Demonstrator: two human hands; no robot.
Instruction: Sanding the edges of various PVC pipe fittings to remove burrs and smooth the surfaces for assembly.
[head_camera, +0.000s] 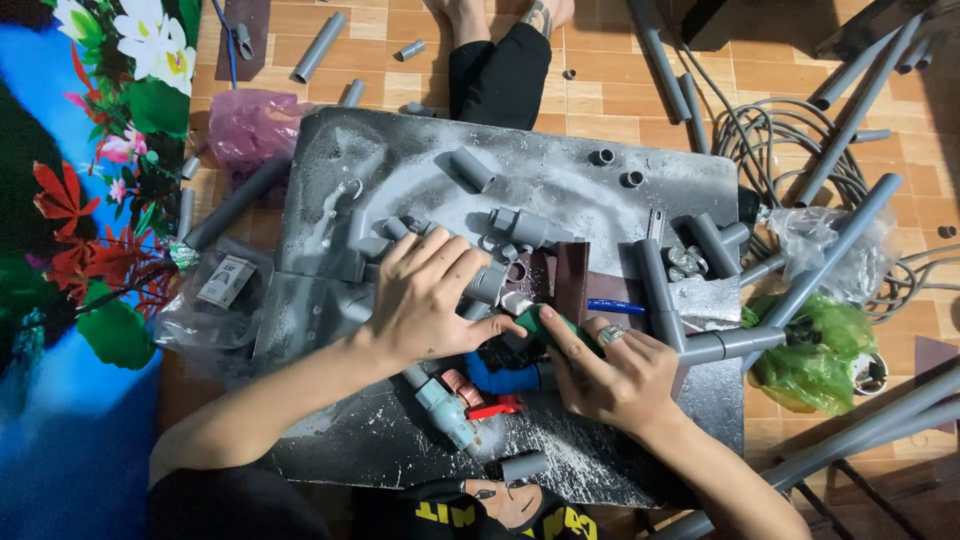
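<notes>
**Helper:** What are your hands doing right now?

**Me:** My left hand (428, 298) is curling over a grey fitting (487, 283), fingers closed on it, in the middle of the board (400, 160). My right hand (612, 375) is gripping a green tube (545, 328), its tip touching my left thumb. I think it is a glue tube, though my fingers are hiding most of it.

**Helper:** What is worrying you?

**Me:** I am working in a crowd. The blue fitting (505, 378) and the red-handled valve (462, 405) are lying just under my wrists, so a slip is likely to knock them. If the tube is squeezing out too freely, it could be smearing my thumb or the sandpaper (560, 272) beside it. The white dust on the board is also making small parts slide.

**Helper:** Any open room?

**Me:** Little. The tee pipe (690, 335) is crowding my right knuckles, and loose couplers (475, 168) are lying beyond my left fingers. The green bag (815, 355) is sitting off the board's right edge, the pink bag (250, 125) off its far left corner. The near edge, by the short stub (525, 465), is the freest side for pulling back.
</notes>
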